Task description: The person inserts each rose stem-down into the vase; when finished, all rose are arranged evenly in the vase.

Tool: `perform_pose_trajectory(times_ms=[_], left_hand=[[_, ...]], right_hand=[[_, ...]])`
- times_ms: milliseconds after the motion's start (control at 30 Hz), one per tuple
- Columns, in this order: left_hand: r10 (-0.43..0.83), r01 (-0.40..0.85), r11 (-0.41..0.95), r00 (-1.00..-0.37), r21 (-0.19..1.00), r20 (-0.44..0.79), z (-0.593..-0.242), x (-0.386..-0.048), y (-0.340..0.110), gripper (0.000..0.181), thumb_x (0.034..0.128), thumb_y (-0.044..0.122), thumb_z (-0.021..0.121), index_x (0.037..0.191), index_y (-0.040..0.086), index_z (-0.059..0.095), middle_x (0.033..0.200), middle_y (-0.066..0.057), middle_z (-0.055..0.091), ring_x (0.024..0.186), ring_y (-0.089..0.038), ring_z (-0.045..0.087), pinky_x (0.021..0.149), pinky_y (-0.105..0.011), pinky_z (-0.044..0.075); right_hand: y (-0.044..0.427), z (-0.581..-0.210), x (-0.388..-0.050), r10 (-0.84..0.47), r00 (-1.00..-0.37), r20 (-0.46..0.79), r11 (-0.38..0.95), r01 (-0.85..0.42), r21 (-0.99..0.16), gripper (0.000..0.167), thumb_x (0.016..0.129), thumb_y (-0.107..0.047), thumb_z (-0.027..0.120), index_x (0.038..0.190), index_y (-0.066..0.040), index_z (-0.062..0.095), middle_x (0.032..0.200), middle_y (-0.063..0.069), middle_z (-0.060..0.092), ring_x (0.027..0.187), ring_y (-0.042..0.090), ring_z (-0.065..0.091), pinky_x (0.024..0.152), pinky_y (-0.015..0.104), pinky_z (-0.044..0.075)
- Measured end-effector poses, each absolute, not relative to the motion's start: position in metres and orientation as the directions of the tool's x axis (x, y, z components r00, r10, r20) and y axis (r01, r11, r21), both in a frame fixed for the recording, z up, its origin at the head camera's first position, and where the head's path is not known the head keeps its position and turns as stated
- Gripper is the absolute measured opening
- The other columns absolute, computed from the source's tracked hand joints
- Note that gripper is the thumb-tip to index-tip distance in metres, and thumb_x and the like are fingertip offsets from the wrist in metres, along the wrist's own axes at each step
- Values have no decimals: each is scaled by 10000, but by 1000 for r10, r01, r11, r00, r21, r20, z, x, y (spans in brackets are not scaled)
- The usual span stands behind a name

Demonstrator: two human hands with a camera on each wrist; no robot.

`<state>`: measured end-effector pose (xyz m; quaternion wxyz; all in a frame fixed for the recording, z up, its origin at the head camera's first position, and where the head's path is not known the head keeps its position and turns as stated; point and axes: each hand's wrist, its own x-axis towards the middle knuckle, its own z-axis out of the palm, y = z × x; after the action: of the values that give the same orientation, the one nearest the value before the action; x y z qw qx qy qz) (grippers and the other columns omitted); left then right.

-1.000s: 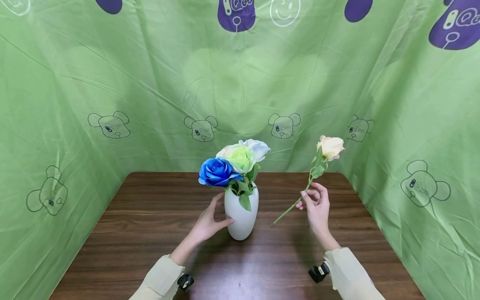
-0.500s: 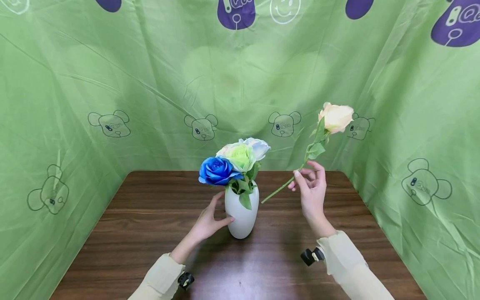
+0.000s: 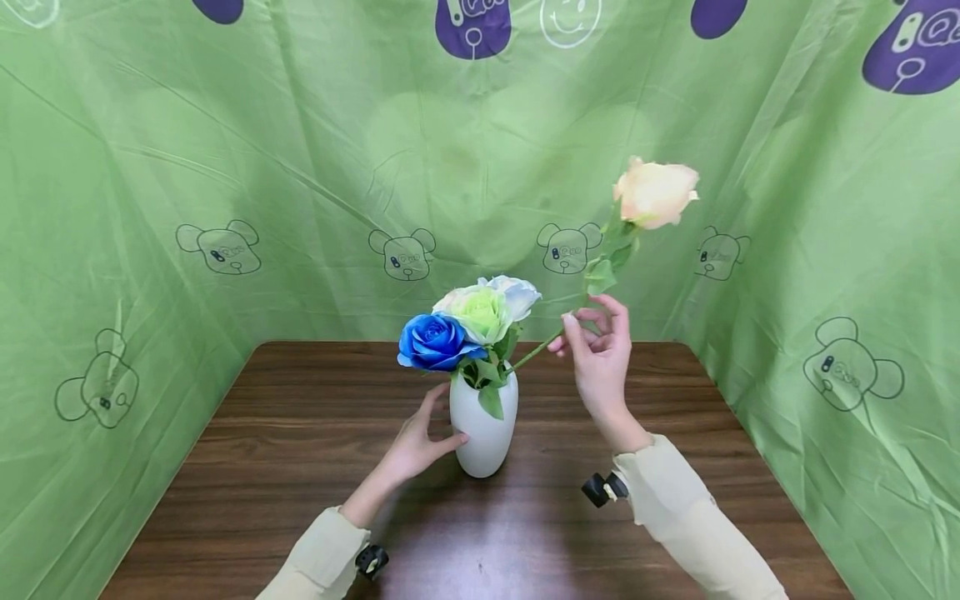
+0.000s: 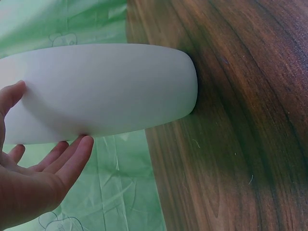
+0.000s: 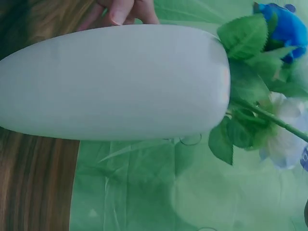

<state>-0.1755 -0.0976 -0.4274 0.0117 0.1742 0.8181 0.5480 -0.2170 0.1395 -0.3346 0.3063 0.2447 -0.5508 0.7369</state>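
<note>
On the table stands a white vase (image 3: 484,433), holding a blue rose (image 3: 435,342), a pale green rose (image 3: 480,315) and whitish blooms behind them. My left hand (image 3: 415,442) holds the vase's left side; thumb and fingers touch its wall in the left wrist view. My right hand (image 3: 603,358) pinches the green stem of a cream rose (image 3: 657,193) between thumb and fingers. This rose leans up to the right, its bloom high above the table. Its stem (image 5: 274,118) reaches the vase's mouth among the leaves; the lower tip is hidden there.
The dark wooden table (image 3: 300,467) has a green cloth (image 3: 315,167) printed with bear heads hanging behind it and on both sides. Black cameras sit at both wrists, the right one (image 3: 602,489) below the right hand.
My right hand has raised the cream rose and brought it leftward, so its stem end moved from beside the vase to the mouth. The left hand and vase stay put.
</note>
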Motion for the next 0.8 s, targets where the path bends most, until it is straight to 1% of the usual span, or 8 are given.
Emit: perform_pose_trajectory(times_ms=[100,200,300,367,467,600,733,800], left_hand=[[296,279,337,-938,899,180,-428,-176,-98,721,779,112,685,1359,124,257,1196,-202,446,1052,-328,471,720,-295,498],[299,282,329,-936,901,184,-429,-176,-97,721,779,109,685,1359,124,257,1194,-205,446,1050,-330,472,718,-289,499],[302,285,323,-935,902,187,-429,-176,-98,722,779,107,684,1359,120,255,1194,-210,444,1051,-336,470,715,-290,500],[303,284,323,-935,903,186,-429,-176,-97,724,778,108,685,1359,117,253,1195,-214,443,1051,-340,469,715,-296,501],[300,284,325,-936,902,186,-429,-176,-97,728,777,111,687,1361,108,251,1196,-220,440,1050,-346,469,715,-306,502],[298,283,328,-936,901,186,-427,-176,-97,733,776,111,687,1363,105,248,1198,-220,439,1045,-348,473,711,-307,503],[304,284,319,-934,904,186,-428,-177,-97,734,779,105,684,1365,101,242,1198,-225,438,1042,-355,474,712,-314,503],[301,282,319,-936,905,185,-433,-180,-98,738,778,132,688,1366,125,243,1200,-211,441,1043,-344,476,713,-314,503]], right_hand=[[132,-339,-217,108,-700,706,-135,-714,-687,367,832,61,550,1163,17,398,868,129,511,515,189,567,468,284,493],[125,-345,-215,37,-707,706,-52,-707,-705,368,829,80,538,1166,31,398,869,155,520,507,235,562,465,314,498],[118,-352,-212,-11,-707,707,14,-707,-707,352,822,99,537,1146,24,421,842,165,536,495,247,552,435,306,486],[113,-354,-207,-24,-700,714,60,-714,-698,329,813,113,538,1115,30,437,813,169,547,479,211,539,412,282,467],[106,-355,-198,-32,-683,730,139,-726,-673,301,796,119,558,1070,49,455,778,167,568,455,200,493,395,238,415],[99,-360,-190,-36,-680,733,246,-717,-653,287,784,112,578,1043,62,466,768,165,581,455,206,448,400,236,354],[96,-367,-186,-33,-695,718,321,-688,-651,275,785,99,586,1034,33,490,725,139,588,462,176,446,396,253,362],[96,-369,-186,-29,-686,727,344,-690,-637,260,777,103,590,1013,25,514,699,119,578,474,177,457,399,260,381]])
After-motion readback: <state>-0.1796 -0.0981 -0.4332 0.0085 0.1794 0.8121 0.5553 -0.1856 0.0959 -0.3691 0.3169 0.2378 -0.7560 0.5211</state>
